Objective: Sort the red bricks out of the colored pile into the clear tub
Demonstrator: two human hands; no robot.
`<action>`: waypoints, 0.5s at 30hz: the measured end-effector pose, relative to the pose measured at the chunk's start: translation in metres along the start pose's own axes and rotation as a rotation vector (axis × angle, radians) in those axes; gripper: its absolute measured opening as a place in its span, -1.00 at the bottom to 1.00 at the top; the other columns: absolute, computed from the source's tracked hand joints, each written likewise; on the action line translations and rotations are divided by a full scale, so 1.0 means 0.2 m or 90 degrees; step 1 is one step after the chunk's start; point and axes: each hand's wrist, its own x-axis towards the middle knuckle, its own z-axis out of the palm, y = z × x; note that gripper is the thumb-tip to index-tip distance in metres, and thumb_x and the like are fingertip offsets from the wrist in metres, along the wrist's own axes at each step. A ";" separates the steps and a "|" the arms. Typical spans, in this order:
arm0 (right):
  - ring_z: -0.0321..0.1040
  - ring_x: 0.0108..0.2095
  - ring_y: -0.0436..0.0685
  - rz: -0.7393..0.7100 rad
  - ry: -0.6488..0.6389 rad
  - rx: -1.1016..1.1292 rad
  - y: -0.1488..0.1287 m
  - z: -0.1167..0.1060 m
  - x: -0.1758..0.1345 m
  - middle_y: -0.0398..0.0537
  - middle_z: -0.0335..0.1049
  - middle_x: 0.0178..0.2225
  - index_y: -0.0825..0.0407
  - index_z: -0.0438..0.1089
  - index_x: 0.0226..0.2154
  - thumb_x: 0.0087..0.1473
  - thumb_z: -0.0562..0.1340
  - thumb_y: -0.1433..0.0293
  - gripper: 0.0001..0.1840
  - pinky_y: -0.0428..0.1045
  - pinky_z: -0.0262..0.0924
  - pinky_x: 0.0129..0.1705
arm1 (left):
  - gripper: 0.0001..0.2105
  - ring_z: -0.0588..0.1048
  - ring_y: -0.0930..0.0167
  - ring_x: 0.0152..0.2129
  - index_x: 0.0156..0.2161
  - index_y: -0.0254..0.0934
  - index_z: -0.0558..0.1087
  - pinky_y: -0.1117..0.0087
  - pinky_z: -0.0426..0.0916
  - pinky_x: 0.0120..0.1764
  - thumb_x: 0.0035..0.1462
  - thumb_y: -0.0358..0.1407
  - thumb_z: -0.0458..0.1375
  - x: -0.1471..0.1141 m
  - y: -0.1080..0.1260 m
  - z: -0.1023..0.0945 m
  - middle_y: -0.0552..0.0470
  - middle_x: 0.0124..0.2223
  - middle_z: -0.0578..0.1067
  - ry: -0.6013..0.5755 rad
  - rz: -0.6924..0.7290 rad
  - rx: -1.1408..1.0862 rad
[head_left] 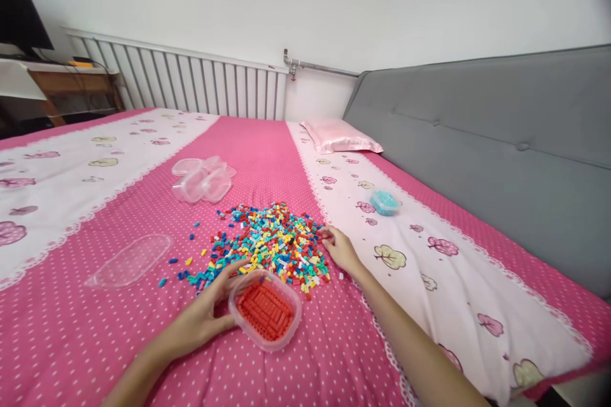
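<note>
A clear plastic container [296, 324] holds red toy bricks [265, 310] laid in neat rows. My left hand [214, 308] grips its left side, thumb in front and fingers around the back. Just beyond it spreads a heap of small mixed-colour toy bricks [272, 238] on the bedspread. At the heap's right edge is my right hand [340, 249], its fingertips drawn together against the bricks. What those fingertips hold, if anything, is too small to make out.
A tub of light blue bricks [384, 202] stands at the right. Several empty clear containers [205, 179] sit behind the heap, and a clear lid [131, 260] lies left. A pink pillow [340, 134] rests by the grey headboard [482, 146].
</note>
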 end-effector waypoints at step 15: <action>0.38 -0.46 0.08 0.012 -0.051 0.024 -0.03 0.01 -0.07 -0.12 0.49 -0.42 -0.01 0.42 -0.37 -0.09 0.25 0.29 -0.83 -0.01 0.26 -0.34 | -0.22 0.10 0.15 0.33 0.39 -0.07 -0.12 0.08 0.05 0.32 0.20 -0.13 0.23 -0.02 0.01 0.03 -0.13 0.44 -0.02 -0.014 0.016 0.089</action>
